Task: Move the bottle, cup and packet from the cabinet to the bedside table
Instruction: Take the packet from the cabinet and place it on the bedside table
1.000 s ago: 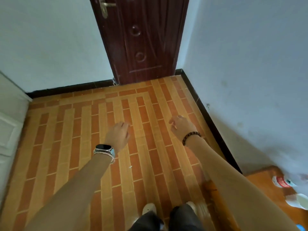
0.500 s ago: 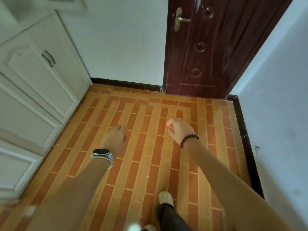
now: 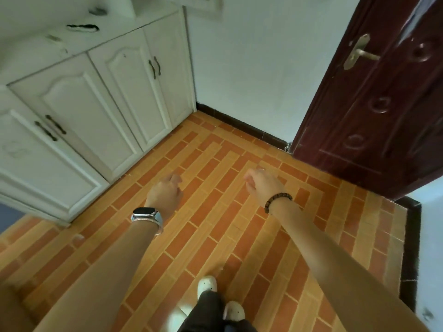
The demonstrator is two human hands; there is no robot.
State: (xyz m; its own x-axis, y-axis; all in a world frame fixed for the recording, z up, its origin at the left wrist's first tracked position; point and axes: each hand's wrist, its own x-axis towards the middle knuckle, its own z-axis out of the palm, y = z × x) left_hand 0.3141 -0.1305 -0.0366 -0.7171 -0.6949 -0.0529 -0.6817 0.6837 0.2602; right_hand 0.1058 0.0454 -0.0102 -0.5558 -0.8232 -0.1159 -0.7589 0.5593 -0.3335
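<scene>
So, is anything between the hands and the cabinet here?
Nothing visible. Only floor lies between the left hand, the right hand and the cabinet. Its doors are shut, though, and the bottle, cup and packet are not in view.

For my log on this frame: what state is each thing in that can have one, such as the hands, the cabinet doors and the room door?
left hand: fingers loosely curled, holding nothing.
right hand: fingers loosely curled, holding nothing.
cabinet doors: all those in view are shut.
dark red door: looks shut.
watch: on the left wrist, screen dark.
</scene>
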